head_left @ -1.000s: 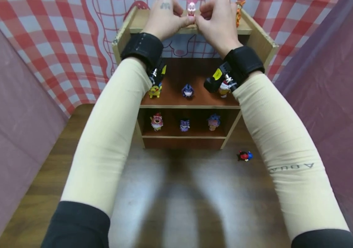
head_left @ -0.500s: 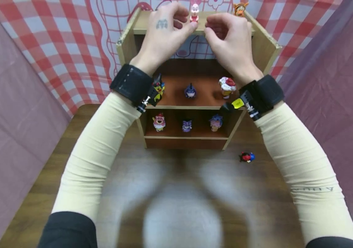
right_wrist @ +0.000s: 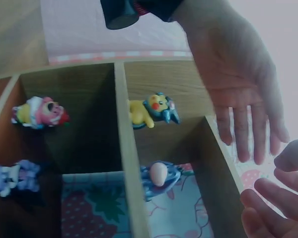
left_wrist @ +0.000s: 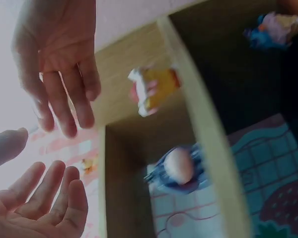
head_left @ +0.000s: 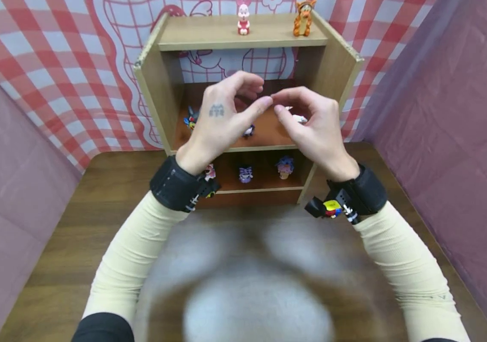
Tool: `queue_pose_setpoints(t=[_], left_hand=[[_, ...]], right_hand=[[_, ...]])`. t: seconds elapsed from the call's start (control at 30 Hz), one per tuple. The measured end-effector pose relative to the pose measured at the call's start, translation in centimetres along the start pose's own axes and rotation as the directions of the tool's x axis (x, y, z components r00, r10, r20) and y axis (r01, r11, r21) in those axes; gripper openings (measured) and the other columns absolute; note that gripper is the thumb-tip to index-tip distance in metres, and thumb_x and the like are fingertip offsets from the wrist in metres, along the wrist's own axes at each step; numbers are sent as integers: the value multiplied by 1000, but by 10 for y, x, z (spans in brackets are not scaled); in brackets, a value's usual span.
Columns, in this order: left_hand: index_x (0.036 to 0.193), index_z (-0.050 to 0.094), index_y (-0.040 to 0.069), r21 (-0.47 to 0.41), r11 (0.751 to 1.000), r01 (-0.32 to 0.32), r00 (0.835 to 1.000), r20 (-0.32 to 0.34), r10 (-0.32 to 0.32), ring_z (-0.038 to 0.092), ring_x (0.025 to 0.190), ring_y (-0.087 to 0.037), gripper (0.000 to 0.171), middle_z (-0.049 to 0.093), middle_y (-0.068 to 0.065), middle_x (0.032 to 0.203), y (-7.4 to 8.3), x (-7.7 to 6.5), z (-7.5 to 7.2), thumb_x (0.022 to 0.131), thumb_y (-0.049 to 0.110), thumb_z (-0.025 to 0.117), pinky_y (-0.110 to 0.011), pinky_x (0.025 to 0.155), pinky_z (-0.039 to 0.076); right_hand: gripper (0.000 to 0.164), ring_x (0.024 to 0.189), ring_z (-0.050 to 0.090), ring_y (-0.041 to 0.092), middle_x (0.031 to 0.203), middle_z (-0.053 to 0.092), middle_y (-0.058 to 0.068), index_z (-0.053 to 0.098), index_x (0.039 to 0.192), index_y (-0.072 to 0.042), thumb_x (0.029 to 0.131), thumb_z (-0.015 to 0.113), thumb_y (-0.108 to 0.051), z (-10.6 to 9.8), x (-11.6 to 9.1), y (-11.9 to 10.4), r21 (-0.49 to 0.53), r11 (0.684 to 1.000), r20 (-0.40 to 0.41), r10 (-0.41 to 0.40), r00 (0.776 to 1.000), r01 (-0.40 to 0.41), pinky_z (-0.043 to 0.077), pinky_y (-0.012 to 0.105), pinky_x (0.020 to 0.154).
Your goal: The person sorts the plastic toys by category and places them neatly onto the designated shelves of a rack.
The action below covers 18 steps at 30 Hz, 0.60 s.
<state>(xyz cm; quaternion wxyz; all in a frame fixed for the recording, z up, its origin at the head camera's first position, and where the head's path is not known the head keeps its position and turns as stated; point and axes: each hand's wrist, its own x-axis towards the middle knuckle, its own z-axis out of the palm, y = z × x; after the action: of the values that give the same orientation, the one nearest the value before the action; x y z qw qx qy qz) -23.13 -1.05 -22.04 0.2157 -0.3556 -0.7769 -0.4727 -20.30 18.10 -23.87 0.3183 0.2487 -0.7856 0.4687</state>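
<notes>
My left hand (head_left: 222,118) and right hand (head_left: 318,126) hover in front of the small wooden shelf (head_left: 243,44), fingers loosely bent, nothing between them. Their fingertips come close together; whether they touch is unclear. On the shelf's top board sits a pink piglet figurine (head_left: 243,23), with an orange tiger figurine (head_left: 302,21) to its right. Behind my hands, the middle level carries a yellow figurine in a dark hood (right_wrist: 145,111), a blue figurine with a pale round front (left_wrist: 179,166) and a white-and-yellow figurine (left_wrist: 156,88). In the head view my hands partly cover these.
The bottom level holds a pink bear figurine (right_wrist: 42,113), a purple striped figurine (head_left: 245,174) and a blue-and-pink figurine (head_left: 285,167). A red-and-blue figurine (head_left: 333,213) lies on the wooden surface, partly hidden by my right wrist camera. Cloth walls flank both sides.
Both hands have drawn back and down from the piglet figurine, which they held between their fingertips a second ago. It stays on the top board. The head view has shifted.
</notes>
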Motion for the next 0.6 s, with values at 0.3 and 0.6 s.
queue_pose_setpoints(t=[0.3, 0.6], left_hand=[[110, 69, -2, -112, 992, -57, 998, -7, 57, 69, 91, -20, 25, 73, -15, 103, -23, -35, 38, 92, 13, 76, -34, 76, 57], [112, 70, -1, -169, 984, -50, 992, 108, 69, 68, 96, -18, 25, 73, -11, 103, -29, -61, 70, 92, 13, 76, -26, 80, 55]], right_hand=[[18, 91, 69, 6, 104, 76, 13, 75, 108, 1, 91, 70, 1, -20, -40, 12, 6, 999, 4, 32, 999, -32, 54, 17, 79], [18, 88, 68, 3, 102, 76, 13, 75, 107, 2, 90, 71, 5, -45, -88, 42, -37, 990, -24, 137, 990, -137, 51, 16, 76]])
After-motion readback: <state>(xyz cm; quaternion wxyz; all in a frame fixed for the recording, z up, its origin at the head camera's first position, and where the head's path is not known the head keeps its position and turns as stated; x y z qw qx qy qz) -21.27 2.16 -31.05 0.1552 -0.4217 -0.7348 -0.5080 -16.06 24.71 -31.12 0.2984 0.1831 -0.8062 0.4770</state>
